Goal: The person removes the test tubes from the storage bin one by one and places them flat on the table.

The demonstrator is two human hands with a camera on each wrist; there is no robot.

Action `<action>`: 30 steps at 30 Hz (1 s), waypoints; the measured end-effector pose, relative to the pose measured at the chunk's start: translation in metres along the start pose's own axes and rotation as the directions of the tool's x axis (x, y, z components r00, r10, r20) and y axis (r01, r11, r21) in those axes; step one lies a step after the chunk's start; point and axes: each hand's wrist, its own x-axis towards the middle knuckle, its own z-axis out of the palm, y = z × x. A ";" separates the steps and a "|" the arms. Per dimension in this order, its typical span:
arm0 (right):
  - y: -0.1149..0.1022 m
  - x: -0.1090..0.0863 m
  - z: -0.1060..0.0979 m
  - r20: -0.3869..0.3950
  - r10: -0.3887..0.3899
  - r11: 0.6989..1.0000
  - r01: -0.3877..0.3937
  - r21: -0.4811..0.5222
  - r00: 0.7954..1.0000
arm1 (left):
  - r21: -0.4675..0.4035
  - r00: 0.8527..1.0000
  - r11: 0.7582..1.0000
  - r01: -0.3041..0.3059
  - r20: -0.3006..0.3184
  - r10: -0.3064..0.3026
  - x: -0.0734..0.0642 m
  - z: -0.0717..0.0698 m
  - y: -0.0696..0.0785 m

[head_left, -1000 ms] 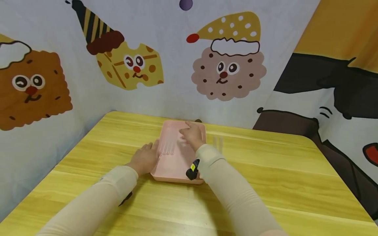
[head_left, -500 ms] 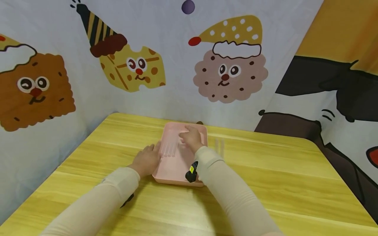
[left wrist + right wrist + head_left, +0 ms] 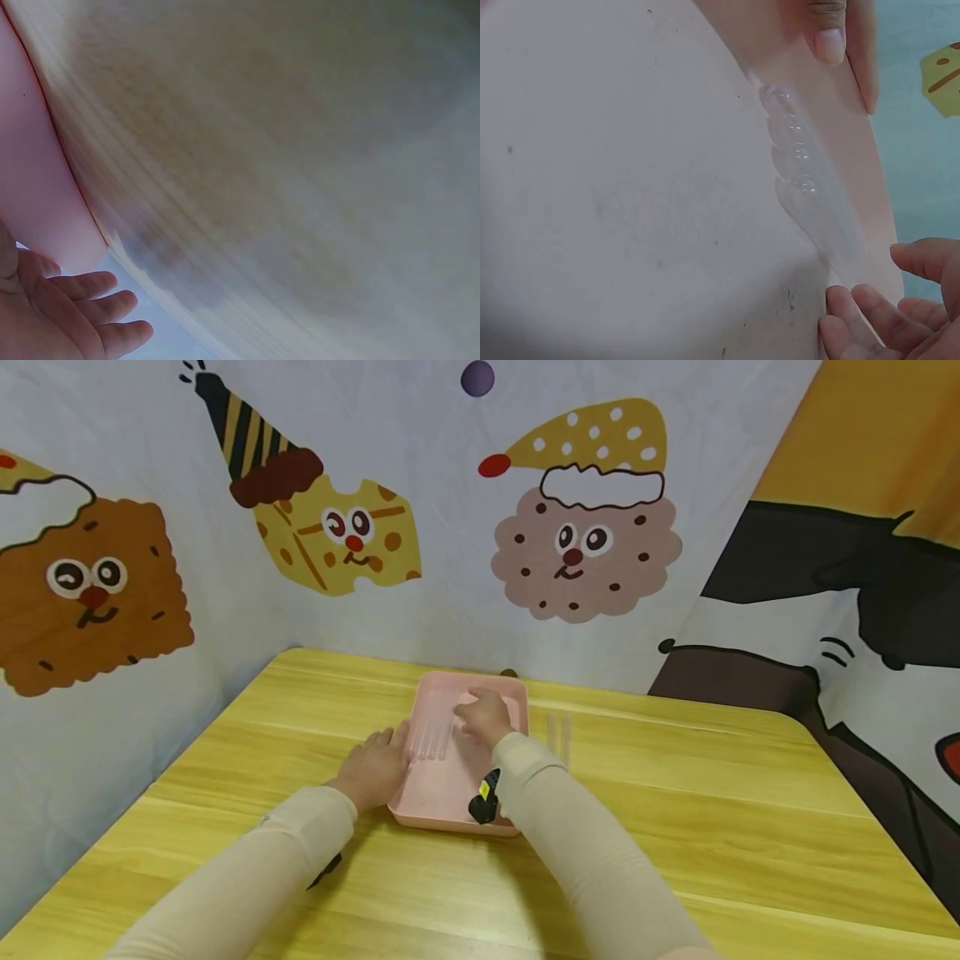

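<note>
In the head view a pink tray (image 3: 457, 797) lies on the wooden table, with several clear plastic tubes (image 3: 431, 742) side by side along its left half. My left hand (image 3: 372, 768) rests at the tray's left rim. Its fingers stretch loosely outside the wall in the left wrist view, and its thumb (image 3: 829, 46) reaches over the rim in the right wrist view. My right hand (image 3: 483, 717) is over the tray's far part, fingers relaxed. In the right wrist view its fingertips lie right at the far ends of the tubes, thumb apart from the fingers.
Two more clear tubes (image 3: 558, 739) lie on the table (image 3: 712, 810) just right of the tray. A cloth backdrop (image 3: 442, 627) with cartoon food faces stands behind the table's far edge. A small dark brown object or mark (image 3: 509, 673) shows behind the tray.
My right hand's index finger has drawn back slightly from the tray's far end. The left hand and the tray stay in place; the head view has shifted a little.
</note>
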 end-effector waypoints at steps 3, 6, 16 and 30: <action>0.000 0.001 0.001 -0.001 -0.008 1.000 0.008 -0.001 1.000 | 0.008 1.000 1.000 -0.003 0.000 0.003 0.000 0.000 0.000; 0.001 0.003 0.002 0.006 -0.011 1.000 0.011 0.000 1.000 | 0.012 1.000 1.000 -0.005 -0.003 0.005 0.000 0.000 0.000; 0.001 0.008 0.006 0.035 -0.001 1.000 0.001 -0.007 0.999 | -0.013 1.000 1.000 0.004 0.000 -0.004 -0.001 0.001 -0.002; -0.006 0.009 0.008 0.047 0.054 0.997 -0.052 -0.052 0.997 | -0.017 1.000 1.000 0.002 -0.007 -0.002 0.000 0.000 -0.002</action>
